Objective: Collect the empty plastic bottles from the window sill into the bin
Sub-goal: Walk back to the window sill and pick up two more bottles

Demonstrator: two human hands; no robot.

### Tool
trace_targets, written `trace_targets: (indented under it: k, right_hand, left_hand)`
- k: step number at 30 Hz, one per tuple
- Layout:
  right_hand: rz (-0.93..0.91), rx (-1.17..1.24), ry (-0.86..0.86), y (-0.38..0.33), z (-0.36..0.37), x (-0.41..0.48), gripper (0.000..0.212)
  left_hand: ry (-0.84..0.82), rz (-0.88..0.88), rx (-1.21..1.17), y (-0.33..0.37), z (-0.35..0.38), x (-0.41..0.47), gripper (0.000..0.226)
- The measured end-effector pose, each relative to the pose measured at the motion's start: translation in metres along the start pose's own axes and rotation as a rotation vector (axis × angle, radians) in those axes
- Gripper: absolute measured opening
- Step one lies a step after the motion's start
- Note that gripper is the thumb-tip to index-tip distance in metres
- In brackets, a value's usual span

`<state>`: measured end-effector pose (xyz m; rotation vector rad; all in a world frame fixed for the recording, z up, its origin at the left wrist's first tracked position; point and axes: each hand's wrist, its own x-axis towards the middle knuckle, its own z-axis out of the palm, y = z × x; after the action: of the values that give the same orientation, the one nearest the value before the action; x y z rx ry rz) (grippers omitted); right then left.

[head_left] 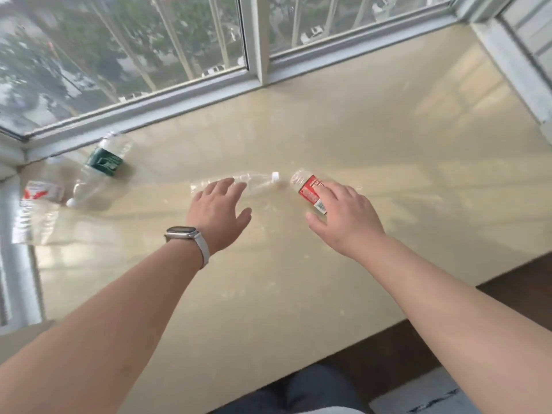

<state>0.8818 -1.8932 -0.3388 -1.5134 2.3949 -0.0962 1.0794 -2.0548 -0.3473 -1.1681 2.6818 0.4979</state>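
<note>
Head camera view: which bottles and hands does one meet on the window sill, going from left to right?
red-and-white-label bottle → green-label bottle → left hand → red-label bottle → right hand

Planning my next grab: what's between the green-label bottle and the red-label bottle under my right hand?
In the head view, a clear unlabelled plastic bottle, white-capped, under the left hand.
</note>
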Motion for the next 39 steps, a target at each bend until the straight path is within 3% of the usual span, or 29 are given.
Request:
trace_targets:
  k: [10, 19, 26, 39]
  right_hand:
    - [0.224, 0.087, -0.041, 0.041, 0.084, 0.069, 0.068]
    - [0.327, 0.055, -0.179, 0.046, 0.109, 0.081, 0.073]
    - [0.331, 0.072, -0.158, 0.039, 0.085, 0.064, 0.066]
    - [0.327, 0.166, 0.092, 0.021, -0.034, -0.045, 0.064]
  left_hand:
    - [-0.138, -0.049, 0.04, -0.045, 0.066, 0.098, 0.073]
    - [-0.164, -0.136, -0.022, -0.053, 0.091, 0.094, 0.076]
    - [-0.117, -0.174, -0.102, -0.038, 0.068, 0.068, 0.077]
    - [0.158, -0.087, -0.291, 0.028, -0.035, -0.043, 0.076]
